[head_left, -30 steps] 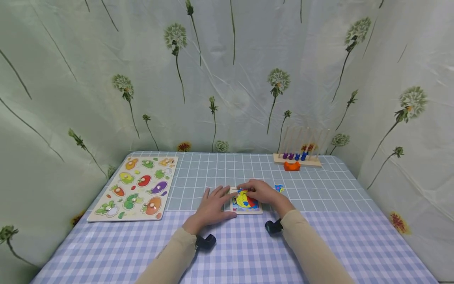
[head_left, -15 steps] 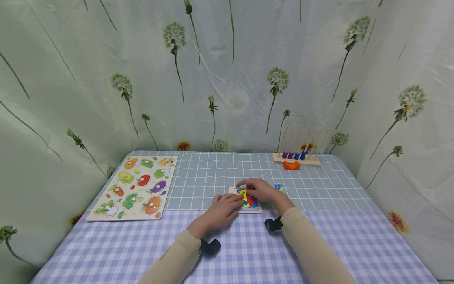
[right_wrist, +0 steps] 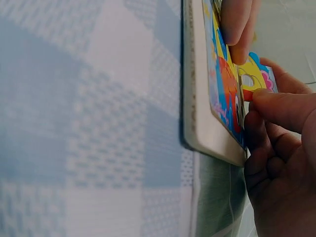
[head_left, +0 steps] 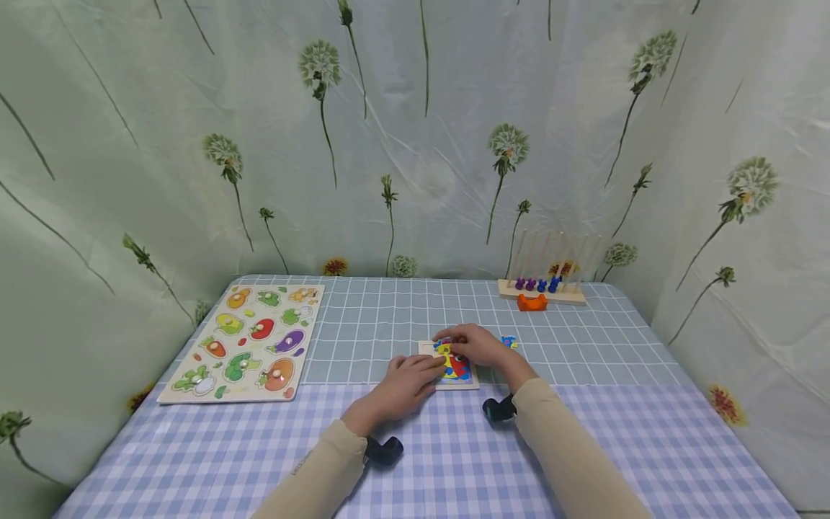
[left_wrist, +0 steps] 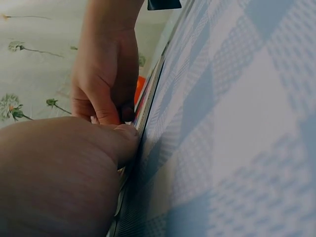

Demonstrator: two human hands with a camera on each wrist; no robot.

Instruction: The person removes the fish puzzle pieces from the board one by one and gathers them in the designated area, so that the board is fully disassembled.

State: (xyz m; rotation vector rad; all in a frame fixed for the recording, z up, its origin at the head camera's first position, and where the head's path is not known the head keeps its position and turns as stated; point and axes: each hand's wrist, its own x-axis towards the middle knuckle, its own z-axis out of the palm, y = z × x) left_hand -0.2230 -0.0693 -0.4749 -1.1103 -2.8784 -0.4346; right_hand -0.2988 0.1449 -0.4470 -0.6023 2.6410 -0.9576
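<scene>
A small wooden jigsaw board (head_left: pixel 464 379) with a bright picture lies at the middle of the table. My left hand (head_left: pixel 403 383) lies at its left side, fingers stretched onto the picture; one fingertip (right_wrist: pixel 236 24) presses the board's face. My right hand (head_left: pixel 475 344) hovers over the far part of the board and pinches a yellow, pink and blue puzzle piece (right_wrist: pixel 255 78) between thumb and fingers, right against the board's edge (right_wrist: pixel 190 98). In the left wrist view my left thumb (left_wrist: pixel 123 139) touches the board rim beside the right hand (left_wrist: pixel 106 74).
A loose blue piece (head_left: pixel 509 342) lies just right of the board. A vegetable peg puzzle (head_left: pixel 249 342) lies at the left. A wooden rod rack (head_left: pixel 545 285) with small coloured figures and an orange block (head_left: pixel 532 303) stand at the back right. Flowered curtains surround the table.
My left hand has slid right and nearer, its fingers now on the board's picture. The right hand has stayed over the board with the piece, shifting only slightly.
</scene>
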